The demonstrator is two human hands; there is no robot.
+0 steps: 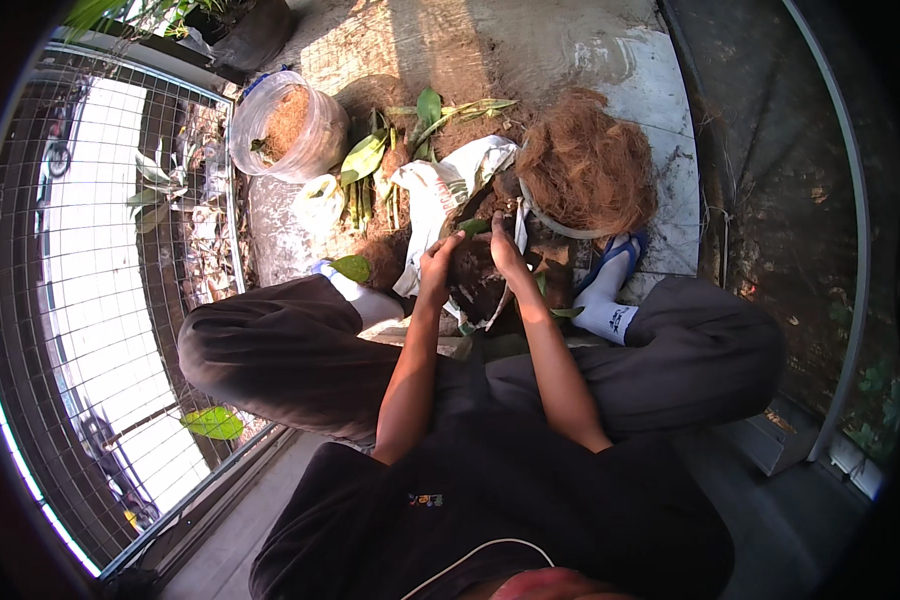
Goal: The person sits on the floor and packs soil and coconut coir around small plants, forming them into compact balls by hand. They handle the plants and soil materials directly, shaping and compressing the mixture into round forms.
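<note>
Between my shins lies a white plastic sack, its mouth spread wide around dark soil. Over the soil, my left hand has its fingers closed at the end of a short green leaf. Just right of that leaf, my right hand is held edge-on above the sack, its visible fingers stretched out and near the leaf's tip. Some of its fingers are hidden. Several cut leafy stems lie on the ground beyond the sack.
A clear plastic tub with brown, crumbly material stands at the far left. To the right, brown coconut fibre heaps over a pale basin. Wire mesh fencing runs along my left. Loose soil and a blue sandal are nearby.
</note>
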